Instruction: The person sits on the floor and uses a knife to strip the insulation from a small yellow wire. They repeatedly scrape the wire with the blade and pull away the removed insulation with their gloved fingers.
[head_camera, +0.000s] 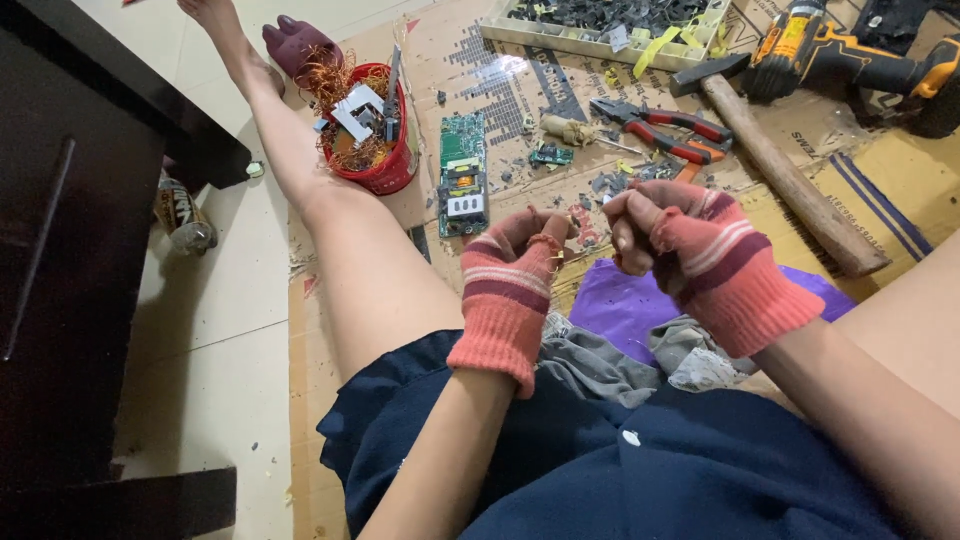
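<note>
Both hands are raised over the lap, each in a pink striped fingerless glove. The left hand (515, 262) is curled into a fist, its fingers (540, 228) folded shut; whether anything sits inside them cannot be told. The right hand (690, 240) is also clenched, its bare fingertips (625, 235) tucked in toward the palm, and no held object shows between them either. The two fists are close together but apart, with a narrow gap between the knuckles.

The nearest thing is a green circuit board (463, 175), lying flat on the cardboard (500, 70) just beyond and a little to the left of the left fingers, not touched by them. Beyond the right fingers lie red-handled pliers (665, 128), and further to the right a wooden-handled hammer (790, 180). A red bucket (385, 165) filled with copper wire and metal scraps stands well beyond the left fingers, beside the outstretched leg. Just below the right fingers a purple cloth (625, 305) is spread on the floor.
</note>
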